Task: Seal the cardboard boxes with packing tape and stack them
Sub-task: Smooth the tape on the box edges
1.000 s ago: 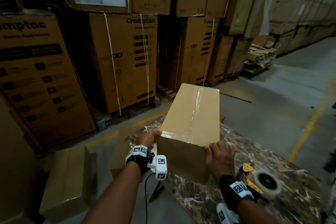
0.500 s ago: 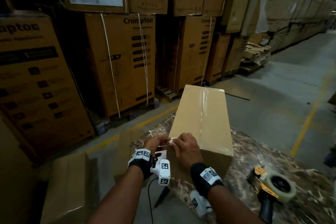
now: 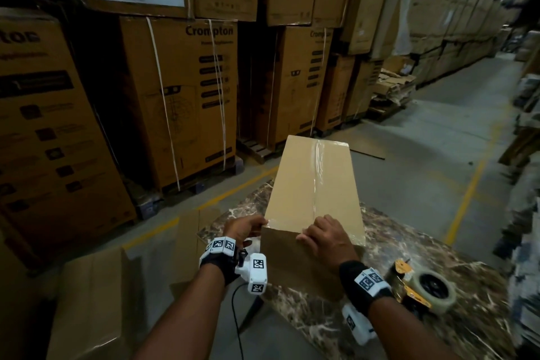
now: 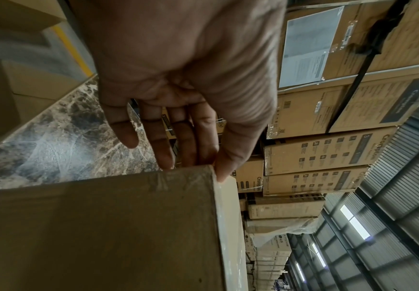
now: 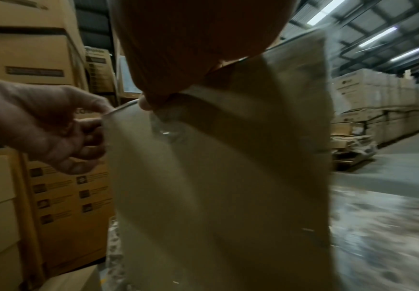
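A long plain cardboard box (image 3: 315, 184) lies on the marble table (image 3: 438, 242), with clear tape running along its top seam and across its near edge. My left hand (image 3: 248, 226) pinches the near left top corner, thumb on top and fingers down the side; the left wrist view shows that left hand (image 4: 178, 118) at the box (image 4: 103, 226) corner. My right hand (image 3: 324, 238) lies over the near top edge by the seam and presses the tape flat. The right wrist view is blurred; the box (image 5: 215, 177) fills it. The tape dispenser (image 3: 423, 291) rests on the table, right of my right wrist.
Tall stacked printed cartons (image 3: 181, 96) on pallets wall off the far side and left. A plain box (image 3: 87, 301) stands on the floor to my left, below table height. A concrete aisle with a yellow line (image 3: 467, 199) runs off to the right.
My right hand went from the box's near right corner to the left corner, then slid back right to the seam. The left hand stayed at the left corner.
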`<state>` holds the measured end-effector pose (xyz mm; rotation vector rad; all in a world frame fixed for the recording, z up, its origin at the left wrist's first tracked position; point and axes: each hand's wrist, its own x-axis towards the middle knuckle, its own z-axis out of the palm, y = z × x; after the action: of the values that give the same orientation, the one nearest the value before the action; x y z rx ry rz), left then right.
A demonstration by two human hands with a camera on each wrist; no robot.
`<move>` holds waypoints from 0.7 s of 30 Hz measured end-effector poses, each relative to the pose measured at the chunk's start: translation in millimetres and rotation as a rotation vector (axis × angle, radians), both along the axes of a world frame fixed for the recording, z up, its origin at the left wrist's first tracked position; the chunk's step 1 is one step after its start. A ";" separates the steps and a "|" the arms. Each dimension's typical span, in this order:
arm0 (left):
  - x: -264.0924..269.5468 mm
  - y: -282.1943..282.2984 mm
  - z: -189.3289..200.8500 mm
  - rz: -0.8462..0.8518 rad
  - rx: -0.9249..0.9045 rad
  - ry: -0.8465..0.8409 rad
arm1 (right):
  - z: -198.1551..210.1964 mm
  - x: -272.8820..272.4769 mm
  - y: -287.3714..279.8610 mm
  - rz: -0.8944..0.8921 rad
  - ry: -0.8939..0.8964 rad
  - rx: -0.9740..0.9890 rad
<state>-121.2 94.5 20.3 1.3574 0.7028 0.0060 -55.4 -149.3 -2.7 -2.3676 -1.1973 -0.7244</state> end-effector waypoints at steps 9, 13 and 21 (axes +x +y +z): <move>-3.8 -4.1 2.4 0.018 -0.002 -0.005 | -5.5 10.3 -86.7 -0.053 -0.046 0.005; -4.4 -9.1 5.4 0.047 0.006 -0.011 | -6.1 8.8 -101.9 -0.070 -0.032 0.029; -5.2 -12.9 7.4 0.120 0.021 -0.011 | -4.3 2.4 -106.3 -0.210 0.212 0.256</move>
<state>-126.4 81.6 27.7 1.3319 0.7760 0.1169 -53.1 -255.7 -7.0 -2.3050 -0.7305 -0.6298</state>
